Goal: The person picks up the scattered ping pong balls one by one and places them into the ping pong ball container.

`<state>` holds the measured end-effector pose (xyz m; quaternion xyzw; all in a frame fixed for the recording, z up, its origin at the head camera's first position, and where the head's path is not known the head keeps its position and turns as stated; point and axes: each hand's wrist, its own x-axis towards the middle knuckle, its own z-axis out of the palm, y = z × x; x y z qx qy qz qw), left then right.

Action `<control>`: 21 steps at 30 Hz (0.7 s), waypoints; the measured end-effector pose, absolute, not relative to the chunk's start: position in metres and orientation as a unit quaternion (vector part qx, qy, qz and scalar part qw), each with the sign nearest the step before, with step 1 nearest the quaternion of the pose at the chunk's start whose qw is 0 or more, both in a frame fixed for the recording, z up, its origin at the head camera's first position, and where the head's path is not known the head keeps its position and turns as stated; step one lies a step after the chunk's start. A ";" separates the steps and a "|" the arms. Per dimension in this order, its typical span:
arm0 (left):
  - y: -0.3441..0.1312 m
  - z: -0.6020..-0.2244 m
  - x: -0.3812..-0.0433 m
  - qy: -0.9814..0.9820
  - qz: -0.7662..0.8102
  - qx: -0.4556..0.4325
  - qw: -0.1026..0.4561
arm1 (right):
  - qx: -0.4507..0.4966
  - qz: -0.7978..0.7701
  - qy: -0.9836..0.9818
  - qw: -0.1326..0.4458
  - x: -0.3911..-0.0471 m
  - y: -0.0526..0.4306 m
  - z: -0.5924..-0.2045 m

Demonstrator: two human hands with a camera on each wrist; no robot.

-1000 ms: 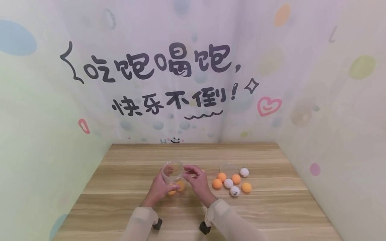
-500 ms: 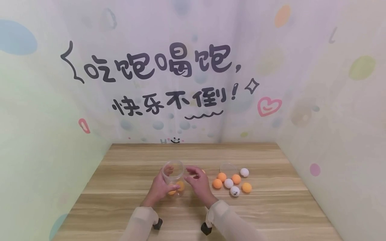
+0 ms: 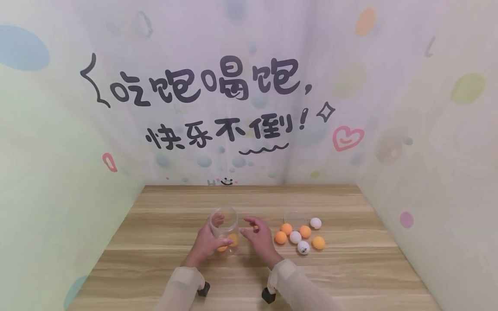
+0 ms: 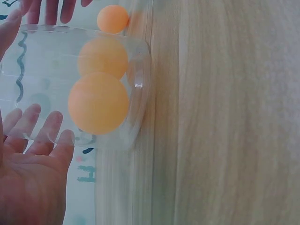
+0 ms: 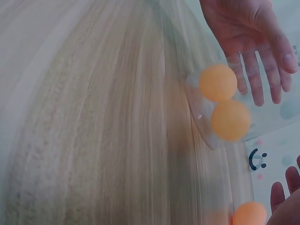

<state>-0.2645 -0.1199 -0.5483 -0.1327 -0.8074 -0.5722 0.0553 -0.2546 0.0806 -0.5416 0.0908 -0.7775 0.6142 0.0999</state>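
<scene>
A clear plastic jar (image 3: 225, 229) stands upright on the wooden table with its mouth up. Two orange ping-pong balls (image 4: 99, 103) lie at its bottom. My left hand (image 3: 204, 244) holds the jar from the left side, thumb at the near wall and fingers around the far wall. To the right of the jar, my right hand (image 3: 260, 239) is held apart from it, fingers loosely bent with nothing between them. Behind that hand, another orange ping-pong ball (image 5: 249, 214) rests on the table, mostly hidden in the head view.
Right of my right hand lie several orange and white ping-pong balls (image 3: 295, 237). A clear round piece, perhaps a lid (image 3: 295, 216), is just behind them. Patterned curtains (image 3: 249, 164) border the wooden table (image 3: 350, 276) at the back and sides.
My right hand has drawn slightly away from the jar's rim to the right. The left hand and the jar have stayed in place.
</scene>
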 end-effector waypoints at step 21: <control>-0.120 -0.547 -0.263 -0.805 -0.577 -0.127 0.051 | 0.103 0.542 -0.819 0.155 -0.259 0.088 -0.557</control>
